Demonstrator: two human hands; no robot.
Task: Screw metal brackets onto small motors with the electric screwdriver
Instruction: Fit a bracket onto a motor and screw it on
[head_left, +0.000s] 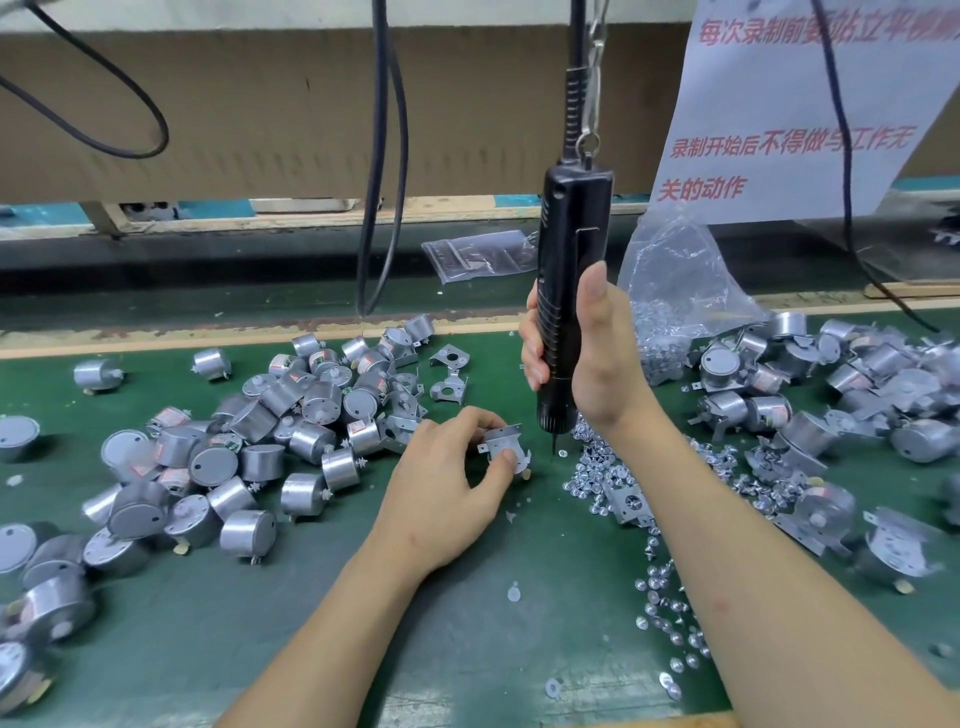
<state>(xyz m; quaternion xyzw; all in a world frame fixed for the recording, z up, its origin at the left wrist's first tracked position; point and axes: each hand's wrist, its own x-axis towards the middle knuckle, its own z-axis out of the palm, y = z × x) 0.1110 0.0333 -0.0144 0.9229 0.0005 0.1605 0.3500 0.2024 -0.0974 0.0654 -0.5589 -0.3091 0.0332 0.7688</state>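
On the far left of the green desk (208, 623), a heap of bare motors (249, 447) is lying, small silver drums tumbled over one another. Black cables (384, 156) are hanging down behind them. Right of the heap, a few loose brackets (449, 374) are sitting on the desk. Nearer, the left hand (447, 499) is pinching a bracket (501, 449) between its curled fingers and thumb, holding it down against the desk; whether a motor is sitting under it cannot be told.

Just right of that bracket, the screwdriver (569, 291) is hanging upright from a hook and cord, its tip pointing down at the edge of a spread of screws (597, 478). The right hand (587, 353) is gripping its lower body, fingers wrapped round the barrel.

Behind the right hand, a clear bag (670, 291) of screws is slumping open. Further right, motors with brackets fitted (831, 384) are piling up. A paper sign (800, 104) with red writing is hanging above them.
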